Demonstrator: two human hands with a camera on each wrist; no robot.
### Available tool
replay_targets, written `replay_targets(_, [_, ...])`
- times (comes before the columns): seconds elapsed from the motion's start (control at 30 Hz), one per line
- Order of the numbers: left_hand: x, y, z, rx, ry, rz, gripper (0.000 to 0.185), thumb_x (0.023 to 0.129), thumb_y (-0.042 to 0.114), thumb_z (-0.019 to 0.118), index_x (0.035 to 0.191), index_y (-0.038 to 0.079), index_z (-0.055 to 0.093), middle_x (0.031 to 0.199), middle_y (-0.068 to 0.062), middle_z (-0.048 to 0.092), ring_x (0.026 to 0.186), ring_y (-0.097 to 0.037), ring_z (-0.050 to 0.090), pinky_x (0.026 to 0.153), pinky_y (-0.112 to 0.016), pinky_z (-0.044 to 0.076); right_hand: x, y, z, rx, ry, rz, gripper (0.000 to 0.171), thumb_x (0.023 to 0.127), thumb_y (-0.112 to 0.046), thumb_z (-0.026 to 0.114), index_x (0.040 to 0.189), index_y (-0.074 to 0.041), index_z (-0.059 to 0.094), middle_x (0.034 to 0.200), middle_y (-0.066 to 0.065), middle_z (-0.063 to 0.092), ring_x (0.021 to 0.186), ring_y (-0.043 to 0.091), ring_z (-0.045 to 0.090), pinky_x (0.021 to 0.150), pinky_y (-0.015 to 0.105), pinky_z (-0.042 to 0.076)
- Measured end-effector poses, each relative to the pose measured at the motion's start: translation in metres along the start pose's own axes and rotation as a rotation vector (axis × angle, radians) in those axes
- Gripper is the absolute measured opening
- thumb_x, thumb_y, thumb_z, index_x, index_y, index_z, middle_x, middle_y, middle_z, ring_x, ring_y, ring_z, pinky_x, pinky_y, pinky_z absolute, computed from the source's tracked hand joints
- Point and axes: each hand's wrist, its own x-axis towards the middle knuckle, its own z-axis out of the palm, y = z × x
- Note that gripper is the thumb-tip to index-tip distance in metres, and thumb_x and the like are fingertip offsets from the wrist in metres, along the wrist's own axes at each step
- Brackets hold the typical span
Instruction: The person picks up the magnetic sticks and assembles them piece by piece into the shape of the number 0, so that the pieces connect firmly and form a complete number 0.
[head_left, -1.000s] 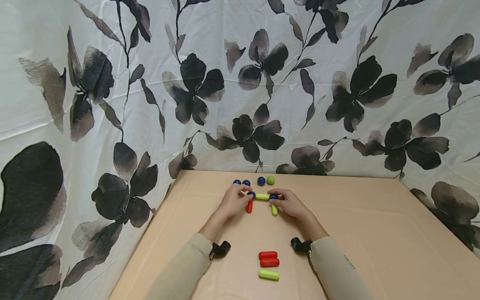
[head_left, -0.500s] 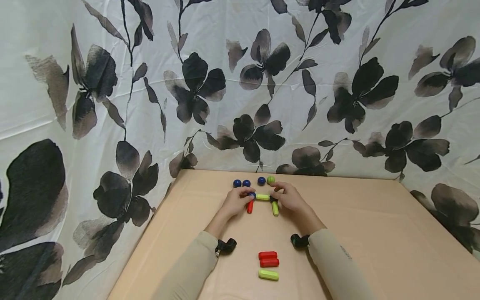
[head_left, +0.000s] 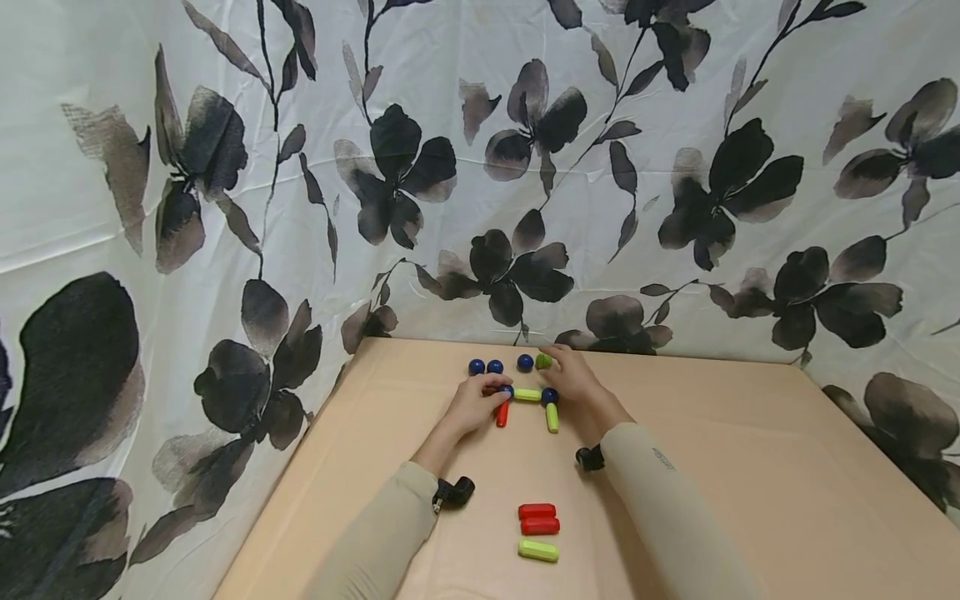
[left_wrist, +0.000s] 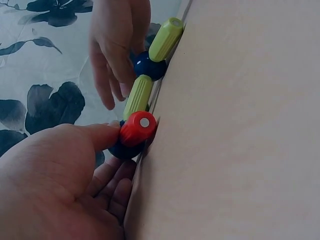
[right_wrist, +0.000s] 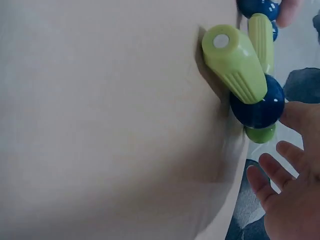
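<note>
On the table point(head_left: 697, 467), two blue balls join a red stick point(head_left: 502, 415), a green stick point(head_left: 527, 395) and another green stick point(head_left: 552, 418) into an open frame. My left hand point(head_left: 472, 407) pinches the left blue ball point(left_wrist: 126, 151) between thumb and fingers. My right hand point(head_left: 576, 377) is off the right blue ball point(head_left: 550, 397) and reaches past it to a loose green ball point(head_left: 543, 362), its fingertips at the ball's right side. In the right wrist view, its fingers are loosely extended, and the right blue ball point(right_wrist: 259, 106) partly hides the green ball.
Several loose blue balls, among them a blue ball point(head_left: 525, 362), lie along the table's back edge. Nearer the body are two red sticks, one red stick point(head_left: 539, 526) being the closer, and a green stick point(head_left: 538, 550). A flowered cloth point(head_left: 420, 275) hangs behind.
My right hand has let go of the right blue ball and moved back and away to the loose green ball. My left hand stays on the left blue ball.
</note>
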Motion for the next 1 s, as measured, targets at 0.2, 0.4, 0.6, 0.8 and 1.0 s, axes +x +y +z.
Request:
replay_targets(0.2, [0.0, 0.003, 0.002, 0.009, 0.001, 0.007, 0.027, 0.104, 0.018, 0.066, 0.128, 0.011, 0.072, 0.12, -0.001, 0.074, 0.109, -0.019, 0.066, 0.098, -0.042, 0.053, 0.006, -0.002, 0.002, -0.065, -0.057, -0.009, 0.051, 0.106, -0.015, 0.059, 0.155, -0.007, 0.049, 0.165, 0.022, 0.036, 0.153, 0.044, 0.033, 0.123, 0.061, 0.027])
replay_targets(0.4, [0.0, 0.007, 0.002, 0.005, 0.0, 0.001, 0.027, 0.104, 0.016, 0.065, 0.129, 0.009, 0.072, 0.119, -0.002, 0.074, 0.108, -0.02, 0.066, 0.099, -0.043, 0.053, 0.006, -0.003, 0.003, -0.123, 0.006, 0.069, 0.04, 0.101, -0.014, 0.067, 0.14, -0.008, 0.064, 0.136, 0.02, 0.057, 0.12, 0.037, 0.059, 0.112, 0.056, 0.046])
replay_targets(0.6, [0.001, 0.007, 0.001, 0.009, 0.0, -0.005, 0.028, 0.104, 0.017, 0.065, 0.13, 0.009, 0.071, 0.12, -0.002, 0.074, 0.109, -0.021, 0.066, 0.099, -0.043, 0.053, 0.002, 0.005, 0.002, -0.085, 0.047, 0.103, 0.037, 0.103, -0.014, 0.065, 0.139, -0.007, 0.062, 0.132, 0.019, 0.064, 0.118, 0.036, 0.06, 0.111, 0.056, 0.047])
replay_targets(0.8, [-0.001, 0.003, 0.001, 0.026, -0.004, -0.011, 0.027, 0.104, 0.019, 0.066, 0.129, 0.013, 0.072, 0.122, -0.001, 0.073, 0.111, -0.02, 0.066, 0.1, -0.041, 0.053, -0.004, 0.012, -0.002, -0.043, 0.06, 0.078, 0.036, 0.103, -0.011, 0.062, 0.139, -0.005, 0.059, 0.13, 0.02, 0.062, 0.115, 0.035, 0.059, 0.107, 0.055, 0.049])
replay_targets(1.0, [-0.001, 0.0, 0.001, 0.019, 0.005, -0.007, 0.026, 0.104, 0.018, 0.066, 0.128, 0.012, 0.072, 0.123, -0.002, 0.073, 0.111, -0.02, 0.066, 0.1, -0.042, 0.053, -0.014, 0.009, -0.011, 0.113, 0.118, 0.008, 0.037, 0.105, -0.011, 0.06, 0.142, -0.006, 0.058, 0.133, 0.019, 0.055, 0.123, 0.039, 0.057, 0.11, 0.056, 0.048])
